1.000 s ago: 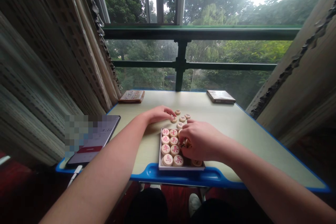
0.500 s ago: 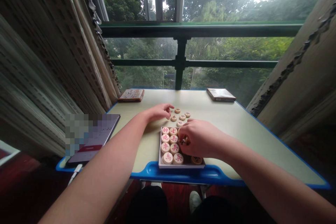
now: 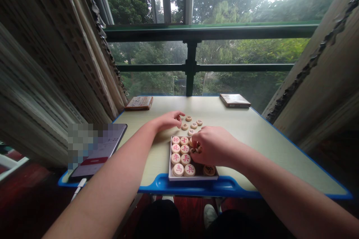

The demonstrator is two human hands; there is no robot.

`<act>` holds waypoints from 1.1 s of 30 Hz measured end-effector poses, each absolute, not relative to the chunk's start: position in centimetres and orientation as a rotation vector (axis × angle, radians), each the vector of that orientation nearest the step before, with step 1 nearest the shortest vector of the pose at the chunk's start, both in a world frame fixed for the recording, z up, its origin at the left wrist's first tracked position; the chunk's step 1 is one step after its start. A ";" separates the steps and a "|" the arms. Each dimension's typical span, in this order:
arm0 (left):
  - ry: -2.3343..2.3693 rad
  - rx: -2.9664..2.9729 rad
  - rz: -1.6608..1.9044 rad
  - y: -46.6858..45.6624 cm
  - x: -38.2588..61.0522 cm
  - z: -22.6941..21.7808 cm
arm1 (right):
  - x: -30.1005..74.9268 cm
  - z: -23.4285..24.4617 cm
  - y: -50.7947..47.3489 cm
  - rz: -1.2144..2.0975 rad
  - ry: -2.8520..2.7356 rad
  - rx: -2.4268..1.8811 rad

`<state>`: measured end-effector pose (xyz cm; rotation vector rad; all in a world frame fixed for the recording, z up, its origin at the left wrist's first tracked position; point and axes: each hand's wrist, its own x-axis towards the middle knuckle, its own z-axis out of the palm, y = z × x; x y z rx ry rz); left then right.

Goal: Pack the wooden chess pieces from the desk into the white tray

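Note:
A shallow white box (image 3: 169, 164) stands at the near edge of the table, with rows of round Chinese chess pieces (image 3: 175, 158) in it, red characters on the left columns. Over the box's right half, my right hand (image 3: 211, 145) has its fingers curled down around a Chinese chess piece with a dark mark (image 3: 195, 150); the hand hides much of that side. A dark-marked piece (image 3: 209, 170) lies in the near right corner. My left hand (image 3: 172, 120) hovers beyond the box, fingers apart and holding nothing, beside several loose pieces (image 3: 193, 125) on the table.
A phone (image 3: 103, 149) with a white cable (image 3: 79, 188) lies at the table's left edge. Two flat boxes sit at the far side, one at the left (image 3: 138, 103) and one at the right (image 3: 235, 101). Curtains (image 3: 61, 44) flank the window, and a green railing (image 3: 213, 33) runs behind the table.
The view has shifted slightly. My right hand's fingers have moved a little at the piece in the box; my left hand stays in nearly the same place.

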<state>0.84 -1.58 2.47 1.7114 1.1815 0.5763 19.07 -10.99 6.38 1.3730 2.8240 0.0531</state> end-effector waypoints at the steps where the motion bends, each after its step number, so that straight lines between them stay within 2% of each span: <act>1: 1.181 1.716 0.573 -1.6 0.8 2.5 | 19.1 6.4 -11.0 0.062 2.822 1.368; 7: 1.183 1.739 0.566 -1.4 0.7 2.3 | 19.0 6.5 -11.0 0.068 2.828 1.337; 15: 1.143 1.733 0.598 -0.9 0.4 1.6 | 19.5 6.8 -11.0 -0.116 2.876 1.305; 33: 1.166 1.767 0.589 -1.3 0.6 1.8 | 20.1 7.5 -9.9 -0.306 3.002 1.329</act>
